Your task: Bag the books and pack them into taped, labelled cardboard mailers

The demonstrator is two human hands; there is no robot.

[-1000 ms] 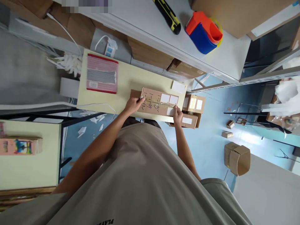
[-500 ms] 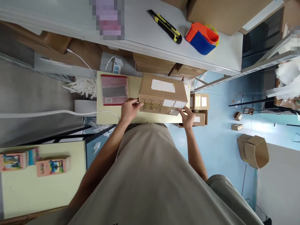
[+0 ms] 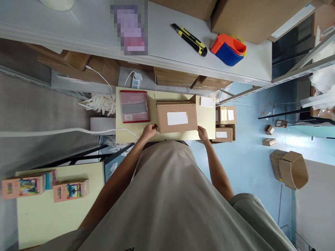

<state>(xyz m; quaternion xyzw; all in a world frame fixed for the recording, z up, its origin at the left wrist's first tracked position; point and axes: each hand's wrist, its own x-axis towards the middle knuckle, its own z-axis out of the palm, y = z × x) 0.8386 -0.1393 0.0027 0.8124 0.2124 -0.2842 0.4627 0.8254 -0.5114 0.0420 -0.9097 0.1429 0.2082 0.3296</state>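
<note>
Hands (image 3: pixel 149 131), partly curled, flank the labelled cardboard box (image 3: pixel 177 127); any grip is unclear.

Two grips (image 3: pixel 149 131) (image 3: pixel 203 134), one cutter (image 3: pixel 192 41), one dispenser (image 3: pixel 227 52)

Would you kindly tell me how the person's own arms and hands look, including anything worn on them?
The left hand and right hand wear no gloves, and no watch or bracelet shows at either wrist; rings are too small to tell. Both forearms are bare below the short, plain grey-beige sleeves of a loose shirt.
</note>
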